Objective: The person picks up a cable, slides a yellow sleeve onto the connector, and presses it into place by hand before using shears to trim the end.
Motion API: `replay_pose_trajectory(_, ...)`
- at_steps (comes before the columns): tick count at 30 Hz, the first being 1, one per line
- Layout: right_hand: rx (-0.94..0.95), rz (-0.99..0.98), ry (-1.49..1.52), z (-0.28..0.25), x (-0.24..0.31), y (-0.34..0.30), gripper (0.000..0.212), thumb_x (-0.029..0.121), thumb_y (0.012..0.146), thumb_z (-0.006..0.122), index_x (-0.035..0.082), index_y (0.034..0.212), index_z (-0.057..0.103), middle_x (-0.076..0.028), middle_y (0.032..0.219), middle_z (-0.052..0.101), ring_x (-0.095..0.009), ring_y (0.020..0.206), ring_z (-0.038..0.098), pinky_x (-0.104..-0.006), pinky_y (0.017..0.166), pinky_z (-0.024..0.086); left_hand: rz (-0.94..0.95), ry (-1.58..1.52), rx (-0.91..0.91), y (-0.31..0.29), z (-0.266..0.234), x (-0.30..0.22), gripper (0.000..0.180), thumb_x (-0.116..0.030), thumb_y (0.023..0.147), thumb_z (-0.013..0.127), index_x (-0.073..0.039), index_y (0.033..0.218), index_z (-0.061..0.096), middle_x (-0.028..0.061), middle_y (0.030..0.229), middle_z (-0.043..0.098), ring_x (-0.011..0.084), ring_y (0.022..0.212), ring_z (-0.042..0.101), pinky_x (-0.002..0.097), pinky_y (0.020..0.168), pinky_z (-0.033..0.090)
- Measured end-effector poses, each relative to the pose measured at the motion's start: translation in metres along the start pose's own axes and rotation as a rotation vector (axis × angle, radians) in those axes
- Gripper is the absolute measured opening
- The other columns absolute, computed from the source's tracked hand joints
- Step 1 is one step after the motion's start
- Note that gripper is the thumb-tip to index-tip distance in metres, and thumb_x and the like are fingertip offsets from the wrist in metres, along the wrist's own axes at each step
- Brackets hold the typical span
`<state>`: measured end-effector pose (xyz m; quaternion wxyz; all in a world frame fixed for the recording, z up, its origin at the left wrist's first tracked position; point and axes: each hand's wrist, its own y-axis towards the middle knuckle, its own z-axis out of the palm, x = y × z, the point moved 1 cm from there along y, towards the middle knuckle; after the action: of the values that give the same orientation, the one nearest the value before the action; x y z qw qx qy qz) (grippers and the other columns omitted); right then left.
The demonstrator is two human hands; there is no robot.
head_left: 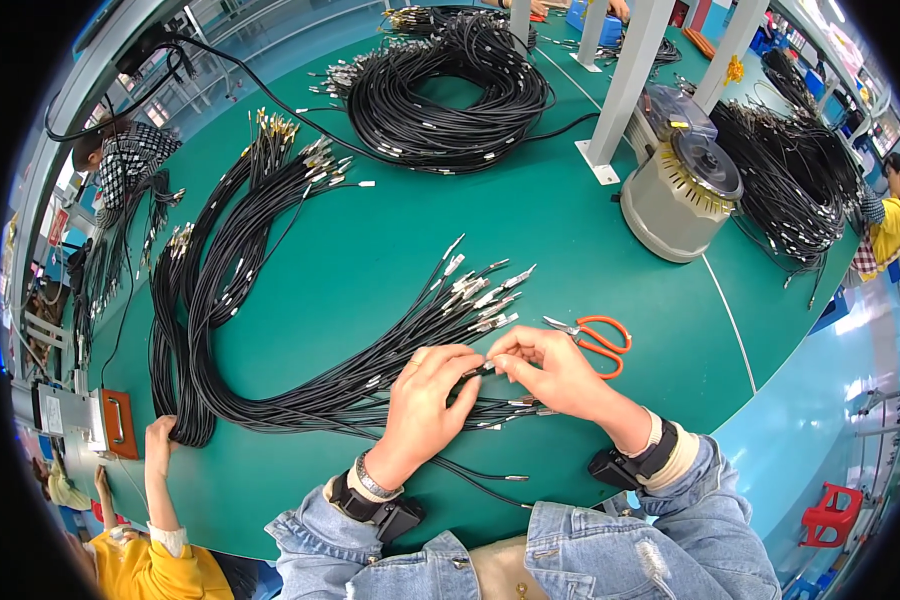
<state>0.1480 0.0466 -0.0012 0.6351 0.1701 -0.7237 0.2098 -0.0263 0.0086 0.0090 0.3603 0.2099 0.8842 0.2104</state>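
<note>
A long bundle of black cables (270, 408) curves across the green table, its silvery connector ends fanned out just beyond my hands. My left hand (425, 400) has thumb and fingers closed around one cable close to its end. At that cable's tip, my right hand (542, 365) pinches a small pale piece, mostly covered by the fingertips. Orange-handled scissors (604, 345) lie slightly spread beside my right hand. Two or so loose cable ends (510, 478) rest on the table below my hands.
A large coil of black cables (440, 95) lies at the back. Right of it stand a grey metal post (625, 90) and a round beige machine (675, 195). More cables (790, 185) hang over the right edge. At left, a co-worker's hand (160, 440) touches the bundle's bend.
</note>
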Motion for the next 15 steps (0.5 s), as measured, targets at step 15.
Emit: replay_pose_trajectory(15,0.039,-0.002,0.1,-0.014,-0.003,-0.001,0.012,0.007,0.09,0.056,-0.001,0.098,0.061,-0.005,0.085,0.061,-0.009,0.075,0.056,-0.0235,0.067,0.047,-0.04,-0.049,0.1,0.001,-0.001,0.003,0.013,-0.003,0.077,0.068,-0.001,0.088,0.063,0.0103,0.079,0.065,0.0232,0.069,0.062,0.0301,0.061,0.049)
